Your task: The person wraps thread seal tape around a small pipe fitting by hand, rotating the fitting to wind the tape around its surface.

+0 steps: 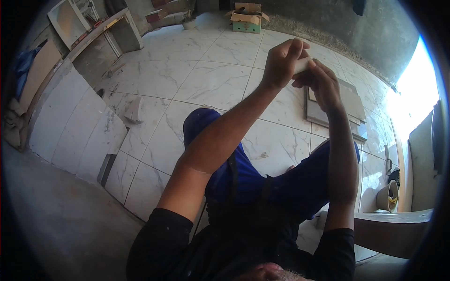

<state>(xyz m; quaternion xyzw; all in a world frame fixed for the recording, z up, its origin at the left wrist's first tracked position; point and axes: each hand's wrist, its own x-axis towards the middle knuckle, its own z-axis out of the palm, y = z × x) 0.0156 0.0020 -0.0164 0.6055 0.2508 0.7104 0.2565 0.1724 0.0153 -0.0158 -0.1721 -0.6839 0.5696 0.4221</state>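
Marble-patterned floor tiles (213,77) lie beneath a pale piece (302,66) at one o'clock, held in narrow grips by the left hand (282,63) and right hand (324,84); stacked boards (344,100) sit at two, a cardboard box (246,24) at twelve.

Your torso and upper arms: black short-sleeved shirt (201,255), with a few small pale specks on one sleeve (161,234). Your legs: blue trousers (290,187), crossed near the lap by dark narrow straps (266,189). Forearms bare.
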